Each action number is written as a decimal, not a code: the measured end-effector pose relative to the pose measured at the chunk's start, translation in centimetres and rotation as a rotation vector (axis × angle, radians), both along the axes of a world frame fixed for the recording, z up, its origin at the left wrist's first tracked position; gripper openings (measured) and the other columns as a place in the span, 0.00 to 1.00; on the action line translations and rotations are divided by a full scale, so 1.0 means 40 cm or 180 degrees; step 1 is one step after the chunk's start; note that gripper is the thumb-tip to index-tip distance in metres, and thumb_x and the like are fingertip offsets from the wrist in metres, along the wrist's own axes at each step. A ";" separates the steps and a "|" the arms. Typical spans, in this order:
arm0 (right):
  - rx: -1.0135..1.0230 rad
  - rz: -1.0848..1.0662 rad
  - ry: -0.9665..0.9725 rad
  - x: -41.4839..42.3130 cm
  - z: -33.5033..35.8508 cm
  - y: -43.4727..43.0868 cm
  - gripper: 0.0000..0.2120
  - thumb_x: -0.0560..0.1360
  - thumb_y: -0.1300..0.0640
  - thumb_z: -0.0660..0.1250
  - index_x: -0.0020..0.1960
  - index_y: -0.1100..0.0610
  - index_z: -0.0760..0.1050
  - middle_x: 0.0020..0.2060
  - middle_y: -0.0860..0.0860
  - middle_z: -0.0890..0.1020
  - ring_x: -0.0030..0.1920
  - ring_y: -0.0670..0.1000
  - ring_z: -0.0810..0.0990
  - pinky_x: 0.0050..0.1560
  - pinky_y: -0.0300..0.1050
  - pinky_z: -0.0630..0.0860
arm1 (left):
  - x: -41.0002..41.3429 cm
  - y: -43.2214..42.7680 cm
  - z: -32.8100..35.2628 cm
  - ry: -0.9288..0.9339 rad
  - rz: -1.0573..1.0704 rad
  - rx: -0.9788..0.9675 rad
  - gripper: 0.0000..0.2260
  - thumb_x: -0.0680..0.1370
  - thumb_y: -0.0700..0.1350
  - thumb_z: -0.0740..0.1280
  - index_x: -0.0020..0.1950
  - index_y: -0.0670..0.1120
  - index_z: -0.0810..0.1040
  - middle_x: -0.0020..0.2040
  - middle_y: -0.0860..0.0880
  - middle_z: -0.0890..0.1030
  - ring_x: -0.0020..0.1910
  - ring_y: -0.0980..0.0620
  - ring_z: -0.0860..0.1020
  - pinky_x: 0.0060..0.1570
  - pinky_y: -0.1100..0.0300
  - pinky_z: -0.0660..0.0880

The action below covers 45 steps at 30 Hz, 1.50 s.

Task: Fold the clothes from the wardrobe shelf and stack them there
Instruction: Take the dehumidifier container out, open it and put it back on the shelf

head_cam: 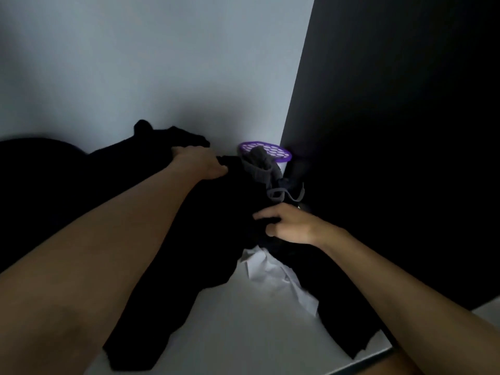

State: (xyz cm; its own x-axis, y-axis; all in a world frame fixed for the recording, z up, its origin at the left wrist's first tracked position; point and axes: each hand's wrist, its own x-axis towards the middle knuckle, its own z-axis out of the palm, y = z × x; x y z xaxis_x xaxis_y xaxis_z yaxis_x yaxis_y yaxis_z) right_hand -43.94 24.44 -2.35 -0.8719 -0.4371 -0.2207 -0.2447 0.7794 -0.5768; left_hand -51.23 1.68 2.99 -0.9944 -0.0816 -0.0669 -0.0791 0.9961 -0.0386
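The left hand (198,162) grips the black clothes (216,226) heaped on the shelf (230,320), the right hand (286,226) touches them, grip unclear, so lift one piece out slowly.

black clothes (216,239): matt cloth | shelf (238,334): smooth, matt | container lid (266,151): plastic

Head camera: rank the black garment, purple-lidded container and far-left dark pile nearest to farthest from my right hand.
1. black garment, under the right hand.
2. purple-lidded container, beyond it, back corner.
3. dark pile, far left, against the wall.
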 end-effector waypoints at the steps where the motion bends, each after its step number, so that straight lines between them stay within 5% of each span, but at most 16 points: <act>1: 0.0088 0.0164 -0.0090 -0.007 0.020 -0.012 0.22 0.74 0.64 0.65 0.66 0.50 0.78 0.60 0.47 0.82 0.57 0.43 0.79 0.55 0.26 0.71 | -0.004 -0.021 0.011 -0.0073 0.0001 0.0016 0.26 0.78 0.63 0.61 0.67 0.46 0.74 0.70 0.41 0.74 0.67 0.38 0.73 0.69 0.40 0.66; 3: 0.0402 0.0520 -0.0249 -0.022 0.063 -0.037 0.21 0.73 0.66 0.63 0.62 0.52 0.81 0.57 0.48 0.84 0.58 0.46 0.81 0.60 0.35 0.75 | -0.018 -0.039 0.039 -0.0266 0.0017 -0.0069 0.21 0.76 0.61 0.64 0.60 0.47 0.76 0.66 0.42 0.76 0.64 0.38 0.75 0.66 0.40 0.70; 6: 0.0600 0.0422 -0.0288 -0.069 0.124 -0.058 0.14 0.73 0.64 0.62 0.47 0.51 0.84 0.46 0.50 0.86 0.49 0.51 0.85 0.47 0.43 0.80 | -0.050 -0.008 0.052 0.0299 -0.0083 -0.0336 0.20 0.74 0.56 0.68 0.60 0.45 0.77 0.63 0.42 0.79 0.63 0.38 0.77 0.62 0.42 0.74; 8: 0.0618 -0.0335 0.0575 -0.126 0.164 -0.048 0.09 0.70 0.59 0.65 0.37 0.51 0.83 0.39 0.49 0.86 0.44 0.54 0.85 0.46 0.45 0.80 | -0.077 0.030 0.039 0.0993 -0.0449 -0.0100 0.20 0.75 0.56 0.67 0.62 0.46 0.78 0.62 0.42 0.80 0.61 0.40 0.78 0.61 0.49 0.74; 9: 0.0529 -0.0777 0.1035 -0.156 0.179 -0.037 0.08 0.69 0.57 0.66 0.37 0.51 0.83 0.40 0.50 0.86 0.44 0.54 0.84 0.49 0.47 0.80 | -0.087 0.046 0.027 0.0872 -0.0807 0.0168 0.18 0.77 0.55 0.66 0.62 0.47 0.78 0.62 0.43 0.80 0.61 0.42 0.79 0.59 0.52 0.72; 13: 0.0200 -0.1475 0.1468 -0.271 0.194 0.001 0.09 0.74 0.55 0.65 0.49 0.54 0.83 0.51 0.54 0.85 0.53 0.57 0.82 0.57 0.51 0.78 | -0.115 0.089 -0.055 -0.1057 -0.1936 0.0521 0.11 0.81 0.42 0.61 0.58 0.41 0.81 0.58 0.42 0.82 0.56 0.45 0.79 0.52 0.59 0.71; 17: 0.0311 -0.1237 0.1139 -0.387 0.179 -0.032 0.25 0.75 0.51 0.70 0.69 0.58 0.72 0.65 0.57 0.78 0.63 0.56 0.77 0.62 0.46 0.73 | -0.128 0.112 -0.084 -0.1151 -0.1834 0.0732 0.09 0.74 0.44 0.63 0.36 0.43 0.79 0.39 0.45 0.80 0.42 0.45 0.77 0.47 0.52 0.72; 20: 0.0793 -0.0982 0.0874 -0.455 0.142 -0.072 0.34 0.72 0.46 0.74 0.72 0.58 0.66 0.66 0.57 0.75 0.64 0.58 0.75 0.62 0.46 0.72 | -0.133 0.097 -0.075 -0.1060 -0.1515 0.1211 0.09 0.66 0.49 0.60 0.30 0.45 0.73 0.33 0.48 0.76 0.39 0.46 0.77 0.49 0.50 0.75; 28: 0.1220 -0.0770 0.1386 -0.525 0.052 -0.082 0.37 0.65 0.42 0.79 0.68 0.55 0.70 0.63 0.57 0.75 0.63 0.60 0.73 0.61 0.52 0.74 | -0.182 0.104 -0.128 0.0235 -0.0429 0.2791 0.12 0.79 0.41 0.60 0.46 0.37 0.81 0.47 0.38 0.85 0.48 0.40 0.83 0.44 0.56 0.78; 32: 0.1161 -0.0759 0.1646 -0.507 0.044 -0.079 0.38 0.67 0.43 0.77 0.70 0.56 0.67 0.65 0.58 0.74 0.64 0.60 0.70 0.63 0.53 0.72 | -0.207 0.097 -0.130 0.0739 0.0180 0.3544 0.10 0.78 0.41 0.61 0.47 0.37 0.79 0.50 0.35 0.83 0.51 0.39 0.82 0.52 0.48 0.80; 34: 0.1125 -0.0841 0.1725 -0.494 0.068 -0.079 0.39 0.66 0.43 0.78 0.70 0.55 0.67 0.65 0.57 0.73 0.64 0.60 0.69 0.63 0.54 0.71 | -0.209 0.091 -0.123 0.0783 0.0419 0.3904 0.09 0.79 0.45 0.63 0.52 0.40 0.76 0.54 0.37 0.82 0.53 0.40 0.81 0.55 0.45 0.80; 39: 0.0972 -0.0975 0.1948 -0.435 0.191 -0.074 0.36 0.64 0.38 0.78 0.64 0.53 0.70 0.60 0.54 0.75 0.61 0.58 0.71 0.60 0.55 0.74 | -0.147 0.100 -0.069 0.0734 0.0472 0.4742 0.15 0.80 0.58 0.65 0.50 0.47 0.78 0.47 0.50 0.81 0.40 0.57 0.78 0.43 0.59 0.78; 45: 0.0822 -0.0681 0.2118 -0.285 0.282 -0.073 0.34 0.64 0.39 0.78 0.63 0.52 0.71 0.58 0.53 0.76 0.59 0.56 0.73 0.55 0.52 0.72 | -0.006 0.113 0.032 -0.0061 0.0582 0.5388 0.31 0.73 0.74 0.60 0.64 0.53 0.77 0.56 0.48 0.83 0.51 0.45 0.82 0.39 0.53 0.79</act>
State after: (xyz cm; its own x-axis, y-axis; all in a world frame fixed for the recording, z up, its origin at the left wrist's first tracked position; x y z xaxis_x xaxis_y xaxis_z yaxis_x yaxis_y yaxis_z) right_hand -55.34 21.53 8.93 -0.9174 -0.2485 0.3109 -0.3060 0.9399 -0.1518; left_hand -51.47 6.20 4.29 -0.9789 -0.0164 -0.2036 -0.2010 -0.1002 0.9745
